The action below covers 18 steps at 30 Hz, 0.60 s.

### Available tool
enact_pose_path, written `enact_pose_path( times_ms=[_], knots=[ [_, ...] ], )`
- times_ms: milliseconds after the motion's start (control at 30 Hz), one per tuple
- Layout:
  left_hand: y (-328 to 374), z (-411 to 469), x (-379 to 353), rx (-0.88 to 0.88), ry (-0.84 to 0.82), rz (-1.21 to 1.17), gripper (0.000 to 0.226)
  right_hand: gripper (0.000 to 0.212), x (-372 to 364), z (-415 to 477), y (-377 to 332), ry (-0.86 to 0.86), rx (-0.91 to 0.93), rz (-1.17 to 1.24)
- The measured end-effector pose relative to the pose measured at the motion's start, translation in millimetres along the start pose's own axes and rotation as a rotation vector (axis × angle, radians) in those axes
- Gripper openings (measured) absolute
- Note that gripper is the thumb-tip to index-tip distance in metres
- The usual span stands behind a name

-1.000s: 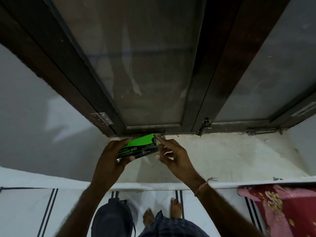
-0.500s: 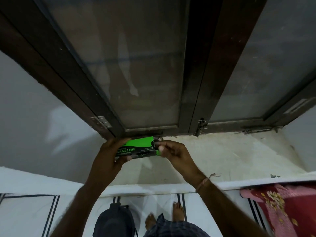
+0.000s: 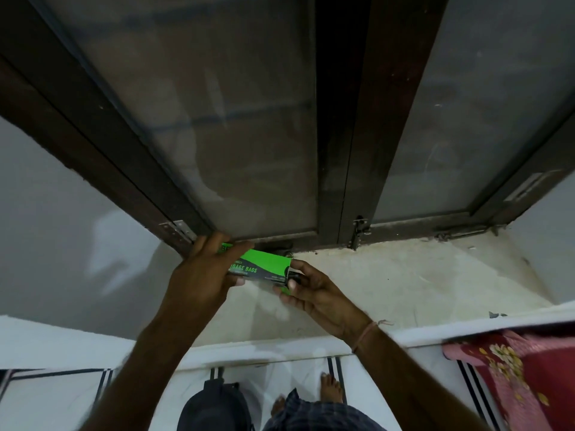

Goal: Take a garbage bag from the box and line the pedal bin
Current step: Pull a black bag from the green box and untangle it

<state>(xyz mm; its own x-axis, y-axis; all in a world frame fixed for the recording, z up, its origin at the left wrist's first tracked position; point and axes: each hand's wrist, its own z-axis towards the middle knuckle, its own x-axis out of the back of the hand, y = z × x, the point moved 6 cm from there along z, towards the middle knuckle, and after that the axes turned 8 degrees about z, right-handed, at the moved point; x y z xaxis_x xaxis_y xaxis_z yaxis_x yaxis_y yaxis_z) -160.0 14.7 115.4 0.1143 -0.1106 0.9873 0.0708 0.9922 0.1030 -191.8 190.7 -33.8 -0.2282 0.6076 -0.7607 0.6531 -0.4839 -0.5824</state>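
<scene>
A green and black garbage bag box (image 3: 258, 267) is held above the pale window sill (image 3: 404, 284). My left hand (image 3: 202, 275) grips the box's left end, fingers wrapped over its top. At the box's open right end, my right hand (image 3: 311, 290) pinches a dark roll of garbage bags (image 3: 294, 276) that pokes out of the opening. The dark pedal bin (image 3: 214, 405) stands on the floor below, beside my bare feet, mostly behind my left forearm.
A dark wooden window frame (image 3: 336, 150) with frosted panes rises behind the sill, with a latch (image 3: 357, 231) at its base. A red floral cloth (image 3: 513, 368) hangs over the ledge at the right. White tiled floor with dark stripes lies below.
My right hand has moved from the box's top corner to its right end, which now stands open, and holds the dark roll there. The box tilted slightly down to the right.
</scene>
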Motion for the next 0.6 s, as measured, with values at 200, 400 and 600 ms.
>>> enact_pose_path(
  times_ms=[200,400,600],
  knots=[
    [-47,-26,-57,0.149,-0.015,-0.264,0.058,0.023,33,-9,-21,0.295,0.212,-0.24],
    [-71,-46,-118,0.293,-0.058,-0.229,0.075,0.014,32,-25,-40,0.366,0.28,-0.222],
    [8,-50,-71,0.392,0.228,-0.354,0.053,0.012,4,-31,-39,0.337,0.258,-0.096]
  ],
)
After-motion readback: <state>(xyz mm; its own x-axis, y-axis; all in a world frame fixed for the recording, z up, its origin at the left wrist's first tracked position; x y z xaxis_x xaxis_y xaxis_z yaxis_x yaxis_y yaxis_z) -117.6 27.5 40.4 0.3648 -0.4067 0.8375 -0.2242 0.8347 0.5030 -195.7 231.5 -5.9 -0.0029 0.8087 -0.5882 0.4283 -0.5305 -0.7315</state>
